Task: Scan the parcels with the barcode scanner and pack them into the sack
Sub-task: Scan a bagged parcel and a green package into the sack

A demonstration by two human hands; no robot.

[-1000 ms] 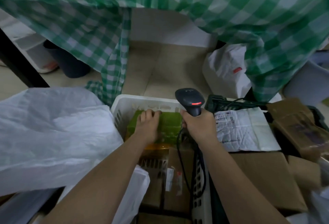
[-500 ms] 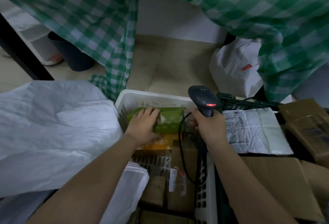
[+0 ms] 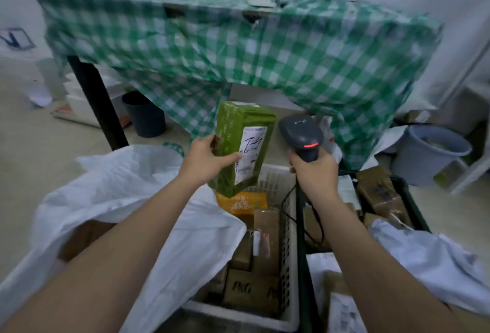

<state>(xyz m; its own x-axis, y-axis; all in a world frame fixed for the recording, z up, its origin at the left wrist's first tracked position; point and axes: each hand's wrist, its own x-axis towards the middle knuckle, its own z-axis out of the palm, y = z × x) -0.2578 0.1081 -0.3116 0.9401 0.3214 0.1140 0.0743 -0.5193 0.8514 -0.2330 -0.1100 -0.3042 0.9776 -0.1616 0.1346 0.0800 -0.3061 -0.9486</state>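
Gripping the green parcel (image 3: 240, 147) above the white basket (image 3: 289, 229), the left hand (image 3: 205, 159) tilts its label toward the scanner (image 3: 301, 135), which the right hand (image 3: 314, 171) clasps just beside it. Below the left forearm the sack (image 3: 127, 200) gapes open. A slanted label may spoil the scan, and the thumb's shallow pinch could let the parcel slip.

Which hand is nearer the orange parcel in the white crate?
Left. The left hand grips the green parcel right above the orange parcel; the right hand holds the scanner farther right.
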